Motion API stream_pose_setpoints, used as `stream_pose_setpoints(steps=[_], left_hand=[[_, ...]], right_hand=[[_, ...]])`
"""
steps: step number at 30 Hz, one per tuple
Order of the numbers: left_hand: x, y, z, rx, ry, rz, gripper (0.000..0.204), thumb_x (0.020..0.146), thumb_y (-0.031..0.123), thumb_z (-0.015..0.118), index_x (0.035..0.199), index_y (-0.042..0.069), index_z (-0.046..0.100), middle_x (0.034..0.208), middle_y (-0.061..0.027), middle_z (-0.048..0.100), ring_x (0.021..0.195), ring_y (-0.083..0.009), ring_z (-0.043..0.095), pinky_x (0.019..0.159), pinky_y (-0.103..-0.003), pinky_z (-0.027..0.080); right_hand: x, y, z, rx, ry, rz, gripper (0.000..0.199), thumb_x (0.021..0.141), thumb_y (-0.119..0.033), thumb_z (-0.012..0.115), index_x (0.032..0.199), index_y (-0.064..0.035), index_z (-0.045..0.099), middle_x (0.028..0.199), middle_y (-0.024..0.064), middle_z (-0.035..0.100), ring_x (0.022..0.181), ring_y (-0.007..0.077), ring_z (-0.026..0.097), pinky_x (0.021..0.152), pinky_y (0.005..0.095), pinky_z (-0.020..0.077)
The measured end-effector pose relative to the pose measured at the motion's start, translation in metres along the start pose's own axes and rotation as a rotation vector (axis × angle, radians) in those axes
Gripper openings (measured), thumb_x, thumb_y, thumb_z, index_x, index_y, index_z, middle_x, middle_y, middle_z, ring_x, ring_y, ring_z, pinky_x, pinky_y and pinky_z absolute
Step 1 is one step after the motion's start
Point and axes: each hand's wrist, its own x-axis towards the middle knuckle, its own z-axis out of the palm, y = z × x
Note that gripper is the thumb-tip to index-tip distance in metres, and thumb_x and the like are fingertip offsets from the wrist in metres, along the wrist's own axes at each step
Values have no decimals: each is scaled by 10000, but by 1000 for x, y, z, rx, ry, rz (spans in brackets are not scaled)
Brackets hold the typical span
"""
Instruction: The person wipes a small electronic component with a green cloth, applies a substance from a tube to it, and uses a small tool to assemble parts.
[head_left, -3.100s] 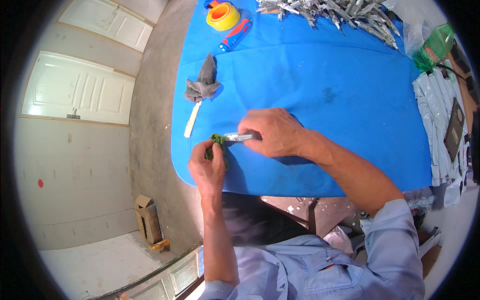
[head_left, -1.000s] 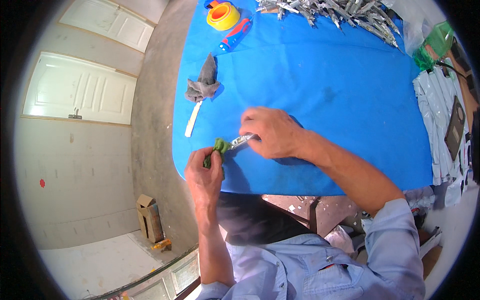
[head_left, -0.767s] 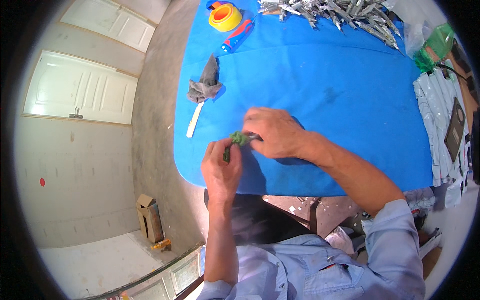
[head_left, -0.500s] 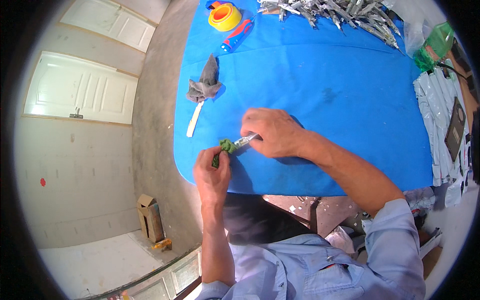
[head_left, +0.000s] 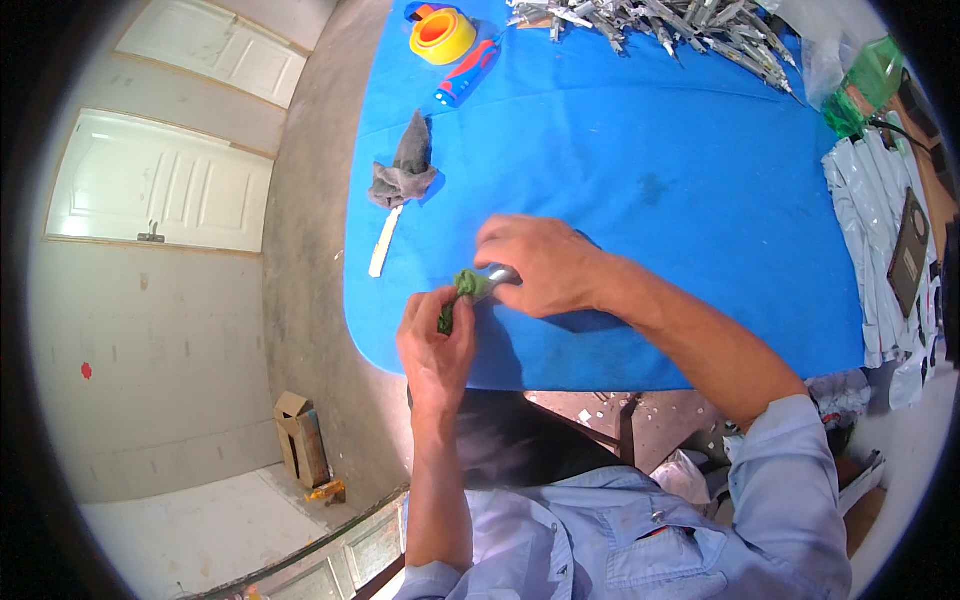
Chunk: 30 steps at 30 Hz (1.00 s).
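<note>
My left hand [head_left: 436,345] pinches a crumpled green cloth [head_left: 468,284] near the front left of the table. In my right hand [head_left: 545,268], which is slightly blurred, is a slim silver metal piece [head_left: 502,274]. Its left end meets the cloth, and the fingers hide much of the rest. Beyond my left hand lies a grey cloth [head_left: 405,170], bunched up and pointed at its far end. From under that cloth a narrow white strip [head_left: 384,245] sticks out toward me.
Blue cloth covers the table [head_left: 600,170]. At its far left are a yellow tape roll [head_left: 443,36] and a red-and-blue handled tool [head_left: 467,74]. Many slim metal pieces [head_left: 690,30] are heaped at the far side. White plastic bags [head_left: 870,250] and a green bottle [head_left: 868,85] line the right edge.
My left hand and the green cloth have shifted slightly right, closer to my right hand. Less of the silver metal piece shows between the hands.
</note>
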Motion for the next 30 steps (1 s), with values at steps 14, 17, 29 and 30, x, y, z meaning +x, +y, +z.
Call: stream_pose_setpoints(steps=[14, 17, 29, 30], left_hand=[[-19, -1, -14, 92, -19, -140, 121, 904, 25, 753, 1021, 14, 728, 942, -168, 701, 801, -349, 697, 716, -411, 545], [-17, 2, -15, 145, -8, -58, 134, 922, 35, 748, 1050, -4, 746, 930, -144, 702, 795, -241, 688, 709, -343, 531], [5, 26, 6, 104, -58, 59, 117, 898, 27, 747, 1013, 41, 734, 883, -154, 673, 739, -324, 676, 663, -400, 529], [4, 23, 2, 106, -62, 58, 121, 897, 31, 748, 1014, 60, 734, 878, -153, 669, 726, -336, 675, 647, -412, 529]], right_hand=[[-1, 7, -4, 58, -52, -14, 229, 770, -81, 700, 978, -4, 758, 1150, 157, 691, 1089, 353, 668, 939, 451, 542], [-1, 10, -5, 26, -61, -56, 196, 799, -99, 728, 980, -24, 736, 1148, 139, 680, 1081, 346, 666, 917, 446, 542], [2, 6, -8, 46, -82, 2, 175, 791, -77, 709, 954, -18, 731, 1093, 160, 691, 1026, 386, 674, 881, 477, 543], [2, 5, -8, 43, -85, -1, 177, 790, -79, 710, 957, -22, 733, 1098, 156, 692, 1029, 382, 674, 882, 475, 544]])
